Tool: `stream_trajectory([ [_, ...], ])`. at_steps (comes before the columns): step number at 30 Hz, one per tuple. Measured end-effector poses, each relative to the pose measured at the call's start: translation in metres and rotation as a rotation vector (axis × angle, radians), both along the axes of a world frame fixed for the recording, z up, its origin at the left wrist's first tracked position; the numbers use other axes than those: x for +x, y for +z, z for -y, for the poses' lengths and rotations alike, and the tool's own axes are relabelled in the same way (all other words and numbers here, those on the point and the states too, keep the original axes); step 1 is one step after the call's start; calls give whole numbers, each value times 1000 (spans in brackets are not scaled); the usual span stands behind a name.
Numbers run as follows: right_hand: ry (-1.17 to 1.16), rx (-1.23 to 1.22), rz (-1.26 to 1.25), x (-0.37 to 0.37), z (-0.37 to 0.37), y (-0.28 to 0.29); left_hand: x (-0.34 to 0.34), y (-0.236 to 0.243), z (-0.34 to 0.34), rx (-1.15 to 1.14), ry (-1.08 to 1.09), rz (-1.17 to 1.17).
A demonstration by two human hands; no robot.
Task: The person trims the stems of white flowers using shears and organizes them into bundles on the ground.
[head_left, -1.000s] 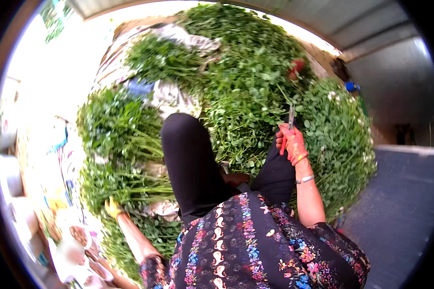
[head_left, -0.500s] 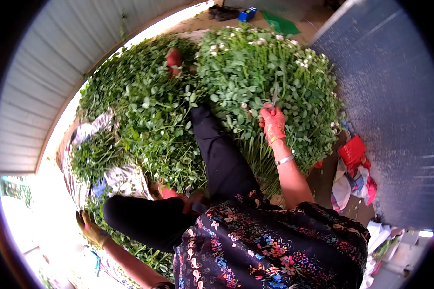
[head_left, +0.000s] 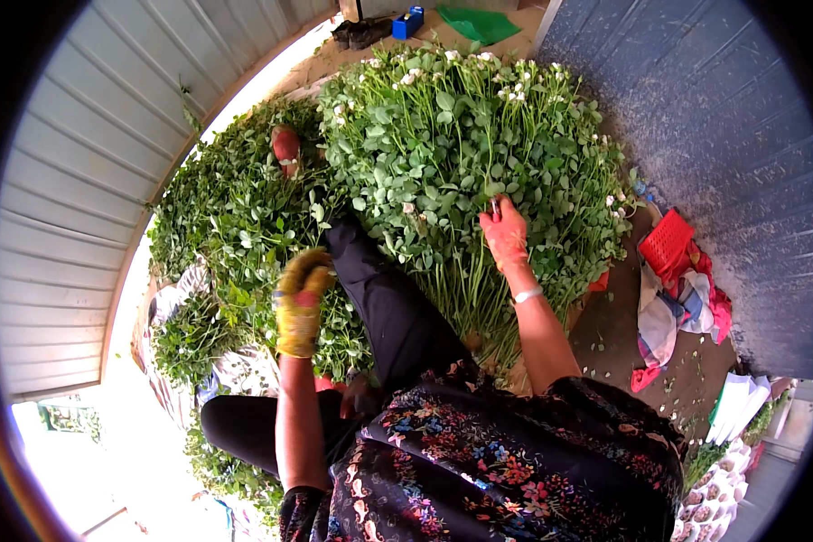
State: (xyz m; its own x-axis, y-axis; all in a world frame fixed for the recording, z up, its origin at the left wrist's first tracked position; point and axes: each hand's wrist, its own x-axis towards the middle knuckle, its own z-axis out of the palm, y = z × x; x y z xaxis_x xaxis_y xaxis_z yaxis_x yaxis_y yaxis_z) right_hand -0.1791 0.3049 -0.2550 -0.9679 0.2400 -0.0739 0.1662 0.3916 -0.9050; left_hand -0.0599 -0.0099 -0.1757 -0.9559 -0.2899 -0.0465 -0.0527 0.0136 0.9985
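Observation:
My right hand (head_left: 505, 230), in an orange glove, is pressed into a large heap of green leafy stems with small white buds (head_left: 465, 126). Its fingers are closed on a small metal cutting tool (head_left: 495, 207) whose tip barely shows among the stems. My left hand (head_left: 300, 298), in a yellow glove, is raised over my black-trousered knee (head_left: 379, 298), fingers curled, with nothing visible in it. A second heap of leafy greens (head_left: 235, 217) lies to its left.
A red basket (head_left: 667, 246) and crumpled cloths (head_left: 673, 312) lie on the ground at right. A blue box (head_left: 413, 18) and a green sheet (head_left: 479, 23) sit at the far top. Corrugated metal wall (head_left: 72, 208) runs along the left. More greens lie on cloth at lower left.
My head turned right, so the budded heap now sits centred. My left hand rose from low at the left to above my knee. My right hand pushed deeper into the stems.

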Motion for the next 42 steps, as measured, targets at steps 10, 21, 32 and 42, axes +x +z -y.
stream_trajectory([
  [10,113,-192,-232,64,-12,78,-76,17,-116,156,-398,79],
  [21,535,254,-709,77,68,83,-100,56,-92,328,-310,17],
  [32,832,-100,-394,67,141,119,-15,65,45,294,27,-215],
  [42,993,-93,-519,68,218,151,62,6,86,143,353,-245],
])
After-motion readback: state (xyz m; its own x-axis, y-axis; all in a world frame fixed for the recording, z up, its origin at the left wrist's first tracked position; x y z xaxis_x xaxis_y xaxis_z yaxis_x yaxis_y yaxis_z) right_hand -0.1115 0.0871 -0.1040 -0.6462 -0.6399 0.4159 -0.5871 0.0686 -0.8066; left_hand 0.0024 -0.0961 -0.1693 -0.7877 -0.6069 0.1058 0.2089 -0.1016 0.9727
